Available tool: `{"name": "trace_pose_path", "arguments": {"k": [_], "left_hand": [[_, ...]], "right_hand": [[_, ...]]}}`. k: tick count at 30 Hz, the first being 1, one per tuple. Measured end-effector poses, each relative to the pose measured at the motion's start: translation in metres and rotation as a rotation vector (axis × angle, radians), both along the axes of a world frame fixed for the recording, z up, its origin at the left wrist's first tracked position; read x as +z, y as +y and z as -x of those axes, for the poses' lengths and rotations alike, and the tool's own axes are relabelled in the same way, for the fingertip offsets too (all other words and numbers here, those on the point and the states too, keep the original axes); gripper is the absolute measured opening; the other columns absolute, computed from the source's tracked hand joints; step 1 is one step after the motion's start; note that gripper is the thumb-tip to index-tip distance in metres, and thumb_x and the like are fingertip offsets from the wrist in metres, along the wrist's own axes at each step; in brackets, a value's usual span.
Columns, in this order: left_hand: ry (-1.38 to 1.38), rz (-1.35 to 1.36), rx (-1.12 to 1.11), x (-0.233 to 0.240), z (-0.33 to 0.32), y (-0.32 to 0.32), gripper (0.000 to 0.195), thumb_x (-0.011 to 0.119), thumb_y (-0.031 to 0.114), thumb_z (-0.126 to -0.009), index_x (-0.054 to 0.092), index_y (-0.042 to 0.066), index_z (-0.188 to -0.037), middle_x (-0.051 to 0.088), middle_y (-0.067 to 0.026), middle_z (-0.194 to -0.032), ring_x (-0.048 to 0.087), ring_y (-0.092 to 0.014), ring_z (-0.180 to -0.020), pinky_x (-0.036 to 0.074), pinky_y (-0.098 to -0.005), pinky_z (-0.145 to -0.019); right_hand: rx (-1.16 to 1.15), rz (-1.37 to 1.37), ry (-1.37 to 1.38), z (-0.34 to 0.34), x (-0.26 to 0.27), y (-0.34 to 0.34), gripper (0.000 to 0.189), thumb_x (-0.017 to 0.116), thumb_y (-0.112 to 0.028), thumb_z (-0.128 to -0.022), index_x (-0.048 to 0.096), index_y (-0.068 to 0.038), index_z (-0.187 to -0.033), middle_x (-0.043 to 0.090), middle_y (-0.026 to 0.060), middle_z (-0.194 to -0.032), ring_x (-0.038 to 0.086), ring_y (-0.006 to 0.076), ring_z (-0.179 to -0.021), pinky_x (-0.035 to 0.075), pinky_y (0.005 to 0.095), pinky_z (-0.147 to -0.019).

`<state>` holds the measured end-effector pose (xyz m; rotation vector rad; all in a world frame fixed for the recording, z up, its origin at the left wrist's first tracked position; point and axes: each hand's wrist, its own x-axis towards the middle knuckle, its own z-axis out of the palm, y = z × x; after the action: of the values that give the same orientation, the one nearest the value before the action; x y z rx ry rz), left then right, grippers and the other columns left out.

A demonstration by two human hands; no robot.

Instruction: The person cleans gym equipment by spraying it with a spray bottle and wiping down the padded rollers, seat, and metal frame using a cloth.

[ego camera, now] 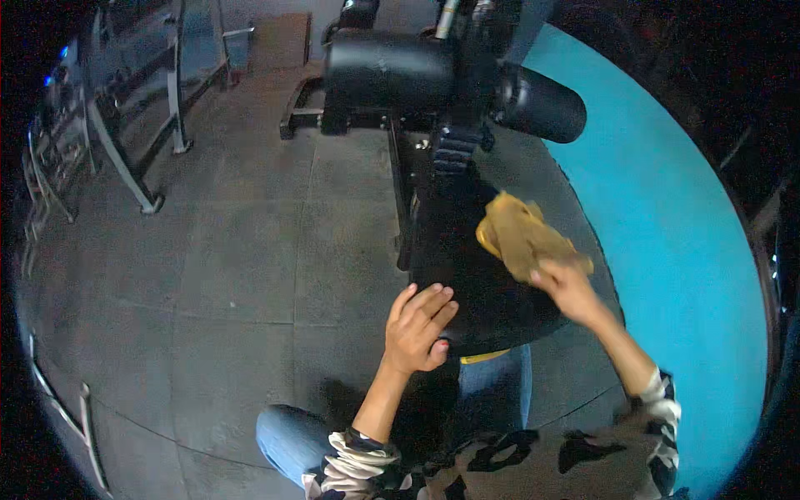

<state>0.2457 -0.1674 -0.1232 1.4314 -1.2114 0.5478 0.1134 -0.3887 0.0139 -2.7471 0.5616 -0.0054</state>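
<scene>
My right hand point(565, 290) grips one end of a yellow-brown cloth point(528, 240), which is bunched and slightly blurred. The cloth lies over the right side of a black padded bench seat point(462, 262) on a gym machine. At the seat's left edge is my left hand point(415, 328), holding nothing, its fingers stretched out and a little apart. Its fingertips appear to touch the pad. A small red mark shows on the left thumb.
Ahead, the machine has black roller pads point(387, 69) point(544, 103) and a dark metal frame point(400, 206). A turquoise surface point(675, 250) curves along the right. Grey metal rack legs point(125, 162) stand at the left on dark floor tiles point(237, 262). My bent knee point(290, 437) is below.
</scene>
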Motion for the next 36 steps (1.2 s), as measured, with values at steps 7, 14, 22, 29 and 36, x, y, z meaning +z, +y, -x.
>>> {"name": "trace_pose_path", "arguments": {"k": [7, 14, 22, 29, 36], "left_hand": [[0.458, -0.108, -0.014, 0.034, 0.01, -0.001, 0.02, 0.052, 0.016, -0.088, 0.068, 0.004, -0.085, 0.067, -0.0096, -0.098, 0.06, -0.023, -0.103, 0.038, -0.043, -0.096], [0.431, -0.151, 0.234, 0.057, 0.012, -0.028, 0.022, 0.062, 0.009, -0.082, 0.05, 0.0, -0.066, 0.051, -0.0091, -0.066, 0.047, -0.024, -0.065, 0.039, -0.0342, -0.065], [0.456, -0.489, 0.109, 0.094, 0.004, -0.013, 0.013, 0.065, 0.011, -0.08, 0.059, -0.001, -0.078, 0.054, -0.0094, -0.076, 0.052, -0.022, -0.078, 0.04, -0.0305, -0.073], [0.006, -0.871, 0.149, 0.097, 0.006, -0.04, 0.045, 0.058, 0.03, -0.086, 0.049, 0.01, -0.126, 0.041, -0.0154, -0.136, 0.032, -0.032, -0.132, 0.024, -0.0469, -0.108], [-0.014, -0.954, 0.103, 0.096, 0.004, -0.044, 0.054, 0.048, 0.038, -0.091, 0.036, 0.017, -0.139, 0.028, -0.012, -0.147, 0.022, -0.03, -0.137, 0.017, -0.0493, -0.11]], "right_hand": [[0.356, -0.026, -0.156, 0.044, -0.01, -0.013, 0.035, 0.054, -0.026, -0.089, 0.057, 0.001, -0.111, 0.045, 0.0154, -0.135, 0.034, 0.0324, -0.131, 0.025, 0.0441, -0.109], [0.537, 0.102, -0.068, -0.149, -0.054, -0.125, 0.052, 0.042, -0.036, -0.094, 0.04, -0.003, -0.134, 0.027, 0.0137, -0.147, 0.02, 0.0276, -0.138, 0.012, 0.0394, -0.114], [0.311, -0.152, -0.221, -0.009, -0.03, -0.077, 0.054, 0.048, -0.031, -0.09, 0.042, 0.004, -0.13, 0.033, 0.0211, -0.142, 0.026, 0.0331, -0.135, 0.02, 0.0377, -0.111], [0.045, -0.142, -0.558, 0.088, -0.071, -0.028, 0.044, 0.051, -0.025, -0.089, 0.051, 0.004, -0.122, 0.04, 0.0194, -0.138, 0.032, 0.0338, -0.132, 0.023, 0.0411, -0.11], [-0.194, -1.239, -0.412, -0.005, -0.073, -0.138, 0.037, 0.059, -0.027, -0.086, 0.059, -0.002, -0.113, 0.065, 0.0071, -0.099, 0.062, 0.0173, -0.086, 0.049, 0.0279, -0.079]]}}
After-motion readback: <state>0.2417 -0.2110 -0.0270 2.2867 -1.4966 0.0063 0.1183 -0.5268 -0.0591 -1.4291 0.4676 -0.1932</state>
